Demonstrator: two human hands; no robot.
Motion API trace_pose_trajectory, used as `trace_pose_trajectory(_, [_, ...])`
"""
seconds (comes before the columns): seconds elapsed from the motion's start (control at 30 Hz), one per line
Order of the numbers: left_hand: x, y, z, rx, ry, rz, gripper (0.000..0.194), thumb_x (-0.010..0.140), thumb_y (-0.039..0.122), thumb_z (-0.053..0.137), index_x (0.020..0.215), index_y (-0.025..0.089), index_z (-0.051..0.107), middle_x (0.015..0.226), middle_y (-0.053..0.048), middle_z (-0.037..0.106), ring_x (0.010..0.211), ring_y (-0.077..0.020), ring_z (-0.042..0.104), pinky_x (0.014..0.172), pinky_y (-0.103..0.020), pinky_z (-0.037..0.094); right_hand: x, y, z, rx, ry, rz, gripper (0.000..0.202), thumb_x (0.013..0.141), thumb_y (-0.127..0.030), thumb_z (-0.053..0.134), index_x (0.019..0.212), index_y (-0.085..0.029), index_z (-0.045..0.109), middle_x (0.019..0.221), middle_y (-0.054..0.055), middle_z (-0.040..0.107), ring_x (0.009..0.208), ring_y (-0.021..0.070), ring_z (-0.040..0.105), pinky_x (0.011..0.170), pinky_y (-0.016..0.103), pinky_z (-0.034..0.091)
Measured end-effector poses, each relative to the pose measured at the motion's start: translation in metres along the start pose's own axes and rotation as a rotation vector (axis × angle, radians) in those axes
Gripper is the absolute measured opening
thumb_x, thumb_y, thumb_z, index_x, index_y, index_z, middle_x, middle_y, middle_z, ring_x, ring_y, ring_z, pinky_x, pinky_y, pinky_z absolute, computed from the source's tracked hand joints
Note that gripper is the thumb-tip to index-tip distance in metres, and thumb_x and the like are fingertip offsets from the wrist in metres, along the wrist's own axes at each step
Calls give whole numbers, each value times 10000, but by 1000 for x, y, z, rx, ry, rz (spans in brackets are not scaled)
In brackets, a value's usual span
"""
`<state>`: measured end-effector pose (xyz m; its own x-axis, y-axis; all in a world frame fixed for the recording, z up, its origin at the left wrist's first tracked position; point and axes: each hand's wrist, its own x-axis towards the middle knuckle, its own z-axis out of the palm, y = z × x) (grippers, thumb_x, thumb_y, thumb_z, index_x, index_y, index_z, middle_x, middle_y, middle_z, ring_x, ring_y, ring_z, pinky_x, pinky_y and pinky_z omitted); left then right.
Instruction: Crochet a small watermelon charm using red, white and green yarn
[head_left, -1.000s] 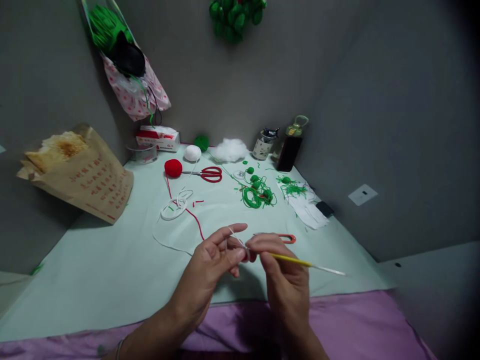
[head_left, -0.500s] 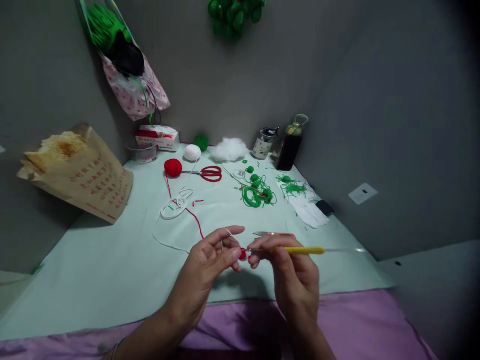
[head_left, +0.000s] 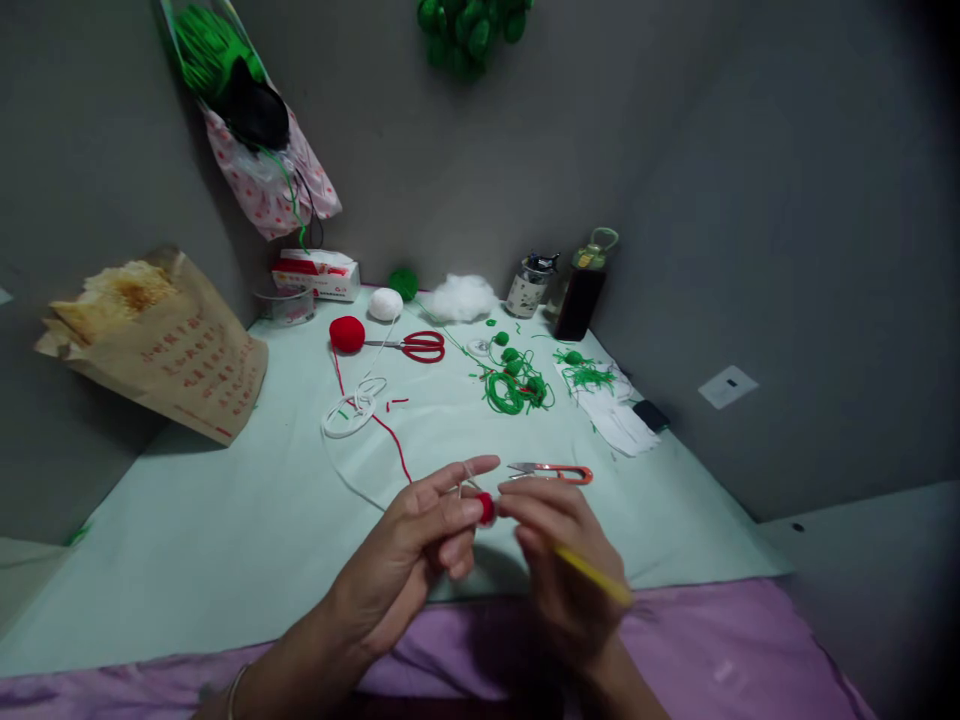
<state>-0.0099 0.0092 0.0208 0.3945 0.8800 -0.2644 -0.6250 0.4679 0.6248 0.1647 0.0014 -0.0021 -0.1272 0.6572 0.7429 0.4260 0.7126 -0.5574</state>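
Between thumb and fingers, my left hand point(head_left: 427, 535) pinches a small red crochet piece point(head_left: 487, 510) with a pale edge. White yarn point(head_left: 466, 480) loops over its raised index finger. My right hand point(head_left: 566, 560) grips a crochet hook by its yellow handle point(head_left: 592, 575), which slants down to the right and is blurred. The fingertips of that hand are close beside the red piece; the hook's tip cannot be made out. Red yarn point(head_left: 391, 437) runs from a red ball point(head_left: 347, 335) towards my left hand, and a white strand comes from the loose white coil point(head_left: 352, 413).
Orange thread snips point(head_left: 551, 472) lie just beyond my right hand. Farther back are red-handled scissors point(head_left: 422, 347), a white yarn ball point(head_left: 385, 305), stuffing point(head_left: 463, 299) and green yarn pieces point(head_left: 516, 388). A paper bag point(head_left: 195, 350) stands left; a bottle point(head_left: 581, 295) stands back right.
The yellow handle has swung from nearly level to slanting down right as my right hand turned. My left index finger has stretched out further, and the snips are now more exposed.
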Motion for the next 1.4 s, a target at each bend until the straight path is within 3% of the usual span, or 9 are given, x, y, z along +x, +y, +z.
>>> trace_pose_trajectory(0.1, [0, 3, 0, -28, 25, 21, 400, 814, 155, 844, 1207, 117, 780, 616, 76, 492, 475, -13, 322, 465, -133, 354, 5, -1, 2, 316, 98, 232, 240, 1045, -176, 531, 1055, -265, 753, 824, 20, 721, 753, 185, 681, 770, 371, 584])
trace_pose_trajectory(0.17, [0, 2, 1, 22, 13, 58, 391, 813, 169, 850, 1197, 140, 781, 657, 60, 545, 473, -12, 348, 462, -138, 358, 8, -3, 4, 382, 71, 272, 223, 1040, -187, 559, 1021, -272, 764, 882, 27, 739, 805, 187, 690, 777, 361, 578])
trace_pose_trajectory(0.33, [1, -8, 3, 169, 56, 185, 446, 802, 244, 885, 1230, 195, 767, 835, 14, 673, 503, -19, 480, 495, -153, 419, 2, -4, 8, 155, 15, 144, 313, 1006, -107, 594, 1181, -311, 755, 1010, 33, 765, 937, 190, 710, 839, 338, 582])
trace_pose_trajectory(0.5, [4, -7, 1, 6, 63, 54, 403, 835, 215, 841, 1226, 143, 778, 590, 71, 529, 462, -27, 421, 477, -144, 390, -6, 2, 8, -23, 41, 47, 326, 966, -141, 663, 1215, -324, 769, 1066, 58, 759, 961, 224, 710, 828, 364, 573])
trace_pose_trajectory(0.63, [4, -3, 1, -53, 88, 46, 346, 798, 164, 856, 1137, 112, 809, 627, 59, 553, 464, -11, 354, 467, -140, 373, 5, 2, 6, 318, 148, 295, 221, 1036, -190, 566, 1024, -266, 773, 769, 11, 691, 740, 181, 648, 754, 352, 553])
trace_pose_trajectory(0.8, [3, -7, 4, 110, 41, 137, 318, 795, 203, 873, 1102, 152, 812, 729, 6, 675, 565, -66, 540, 600, -201, 488, 11, 1, 8, 430, 66, 384, 153, 996, -237, 661, 965, -259, 809, 885, 44, 759, 836, 195, 695, 755, 330, 574])
trace_pose_trajectory(1.0, [1, -2, 2, 164, 63, 129, 354, 799, 232, 861, 1142, 169, 803, 872, -30, 707, 659, -107, 606, 719, -276, 526, 11, 5, 7, 699, 113, 526, 187, 1020, -322, 632, 958, -219, 774, 853, 42, 751, 673, 153, 678, 659, 299, 582])
trace_pose_trajectory(1.1, [0, -1, 1, 188, 71, 147, 339, 797, 246, 858, 1122, 169, 807, 863, -25, 683, 655, -109, 594, 706, -280, 522, 12, 2, 4, 694, 83, 485, 211, 1045, -311, 585, 968, -218, 758, 874, 50, 759, 710, 163, 698, 669, 301, 586])
trace_pose_trajectory(1.4, [-1, 0, -2, 365, 148, 277, 327, 819, 250, 846, 1139, 207, 797, 834, -1, 672, 710, -124, 620, 707, -259, 540, 4, -9, -3, 195, -71, 97, 278, 1028, -86, 491, 1152, -237, 690, 1004, 59, 763, 917, 198, 715, 834, 359, 587])
